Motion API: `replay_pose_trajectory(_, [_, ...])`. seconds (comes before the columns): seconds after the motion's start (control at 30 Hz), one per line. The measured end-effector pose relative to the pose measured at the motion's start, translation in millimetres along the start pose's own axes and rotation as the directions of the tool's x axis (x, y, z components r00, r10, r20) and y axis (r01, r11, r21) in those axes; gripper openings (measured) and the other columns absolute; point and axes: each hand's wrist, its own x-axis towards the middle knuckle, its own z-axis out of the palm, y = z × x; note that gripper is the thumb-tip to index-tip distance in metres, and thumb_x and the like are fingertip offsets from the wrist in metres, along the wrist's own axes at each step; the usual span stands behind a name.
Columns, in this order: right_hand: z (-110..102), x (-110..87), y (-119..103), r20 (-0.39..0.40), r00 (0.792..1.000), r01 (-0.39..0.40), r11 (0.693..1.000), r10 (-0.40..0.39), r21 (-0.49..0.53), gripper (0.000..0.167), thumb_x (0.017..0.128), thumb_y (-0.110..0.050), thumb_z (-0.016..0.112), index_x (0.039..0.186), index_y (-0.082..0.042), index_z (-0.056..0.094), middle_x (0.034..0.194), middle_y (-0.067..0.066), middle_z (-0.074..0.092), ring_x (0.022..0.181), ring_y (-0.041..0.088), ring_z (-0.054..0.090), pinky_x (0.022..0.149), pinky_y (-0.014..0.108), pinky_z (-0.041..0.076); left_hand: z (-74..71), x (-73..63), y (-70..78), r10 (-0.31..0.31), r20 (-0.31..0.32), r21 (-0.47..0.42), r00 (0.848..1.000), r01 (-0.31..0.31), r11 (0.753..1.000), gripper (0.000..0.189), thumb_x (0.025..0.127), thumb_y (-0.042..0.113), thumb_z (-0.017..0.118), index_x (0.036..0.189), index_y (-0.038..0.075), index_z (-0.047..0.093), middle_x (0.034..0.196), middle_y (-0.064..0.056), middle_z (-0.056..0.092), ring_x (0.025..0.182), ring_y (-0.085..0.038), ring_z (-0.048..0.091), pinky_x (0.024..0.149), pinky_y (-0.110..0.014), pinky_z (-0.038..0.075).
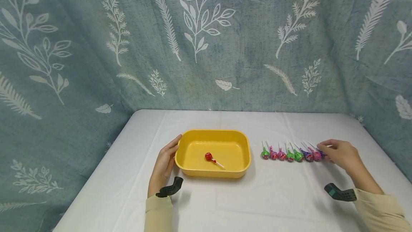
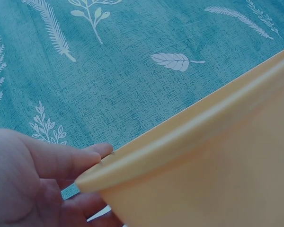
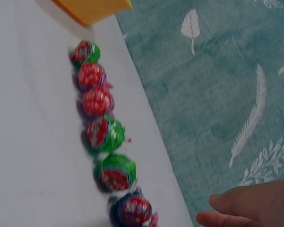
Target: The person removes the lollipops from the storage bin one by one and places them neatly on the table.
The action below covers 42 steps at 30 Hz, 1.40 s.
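A yellow tray [image 1: 212, 173] stands on the table, a red-wrapped lollipop [image 1: 208, 156] with a white stick lying inside. My left hand [image 1: 165, 162] holds the tray's left end; in the left wrist view its fingers [image 2: 71, 161] lie above and below the rim. Right of the tray runs a row of wrapped lollipops, green [image 1: 298, 156], pink [image 1: 281, 155] and dark blue [image 1: 308, 156], sticks pointing away from me. At the row's right end my right hand [image 1: 342, 155] pinches a dark blue lollipop [image 1: 321, 152], mostly covered by the fingers. In the right wrist view only fingertips [image 3: 222, 204] show.
A white cloth [image 1: 257, 203] covers the table. Behind it and along the sides hangs a blue-green curtain [image 1: 244, 46] with white leaf prints. Black wrist-worn devices [image 1: 170, 188] sit on both wrists.
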Motion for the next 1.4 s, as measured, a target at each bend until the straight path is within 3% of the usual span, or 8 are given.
replay_pose_trajectory(0.17, [-3,-16.4,-52,0.023,0.998,0.065,0.998,-0.065,0.009,0.055,0.096,-0.046,0.054,0.116,0.005,0.061,0.084,0.014,0.065,0.062,0.02,0.061,0.05,0.036,0.05,-0.1,-0.4,-0.2,0.003,0.005,-0.007,1.0,-0.002,1.0,0.037,0.101,0.013,0.046,0.136,0.017,0.057,0.142,0.004,0.049,0.129,-0.015,0.045,0.103,-0.026,0.04])
replay_pose_trajectory(0.37, [4,-33.2,-114,0.038,0.987,0.151,0.986,-0.154,0.069,0.048,0.095,-0.044,0.057,0.11,0.001,0.065,0.087,0.016,0.064,0.066,0.024,0.061,0.05,0.041,0.051,0.4,0.3,-0.1,0.008,0.008,-0.009,1.0,-0.008,1.0,0.037,0.101,0.012,0.046,0.136,0.017,0.058,0.142,0.005,0.049,0.128,-0.014,0.045,0.103,-0.025,0.04])
replay_pose_trajectory(0.53, [10,-45.1,-166,0.13,0.954,0.248,0.956,-0.268,0.154,0.037,0.098,-0.028,0.056,0.112,0.006,0.064,0.09,0.019,0.065,0.072,0.028,0.065,0.058,0.038,0.056,1.1,1.8,-0.4,0.001,0.015,-0.022,1.0,-0.001,1.0,0.039,0.1,0.009,0.045,0.136,0.017,0.057,0.143,0.004,0.047,0.129,-0.013,0.044,0.103,-0.024,0.039])
replay_pose_trajectory(0.77, [31,-43.9,-221,0.211,0.922,0.276,0.934,-0.324,0.227,0.026,0.097,-0.018,0.059,0.11,0.003,0.066,0.086,0.01,0.064,0.073,0.026,0.063,0.066,0.04,0.059,1.1,2.2,-0.3,-0.006,0.009,-0.037,1.0,0.006,0.999,0.04,0.1,0.007,0.045,0.136,0.016,0.058,0.144,0.004,0.046,0.13,-0.014,0.043,0.104,-0.025,0.038])
replay_pose_trajectory(0.9, [44,-36.4,-244,0.324,0.867,0.276,0.906,-0.38,0.321,0.027,0.097,-0.017,0.059,0.113,0.003,0.065,0.092,0.016,0.065,0.077,0.028,0.063,0.069,0.041,0.059,0.9,2.4,0.2,-0.003,0.011,-0.036,1.0,0.004,0.999,0.039,0.1,0.008,0.045,0.136,0.016,0.058,0.144,0.004,0.046,0.13,-0.014,0.043,0.105,-0.026,0.038])
replay_pose_trajectory(1.03, [59,-23.0,-262,0.473,0.77,0.237,0.88,-0.429,0.412,0.029,0.098,-0.019,0.058,0.116,0.003,0.064,0.099,0.019,0.065,0.083,0.033,0.063,0.072,0.04,0.058,0.4,2.2,0.8,-0.002,0.01,-0.032,1.0,0.003,0.999,0.039,0.1,0.009,0.045,0.136,0.017,0.058,0.143,0.005,0.048,0.129,-0.013,0.045,0.104,-0.025,0.039])
replay_pose_trajectory(1.17, [76,-11.7,-280,0.57,0.688,0.223,0.878,-0.449,0.423,0.031,0.097,-0.019,0.059,0.118,0.004,0.063,0.101,0.019,0.064,0.09,0.037,0.063,0.074,0.038,0.058,-0.4,2.6,0.5,-0.001,0.013,-0.029,1.0,0.002,1.0,0.039,0.1,0.009,0.046,0.136,0.016,0.057,0.143,0.005,0.047,0.129,-0.014,0.044,0.104,-0.026,0.038])
replay_pose_trajectory(1.4, [106,-1.1,-302,0.673,0.589,0.216,0.889,-0.448,0.403,0.03,0.097,-0.015,0.056,0.119,0.004,0.063,0.105,0.022,0.063,0.094,0.039,0.063,0.078,0.041,0.057,-0.9,3.1,-0.3,0.005,0.019,-0.033,1.0,-0.004,0.999,0.04,0.099,0.007,0.045,0.138,0.014,0.056,0.147,0.001,0.044,0.132,-0.016,0.041,0.106,-0.028,0.036])
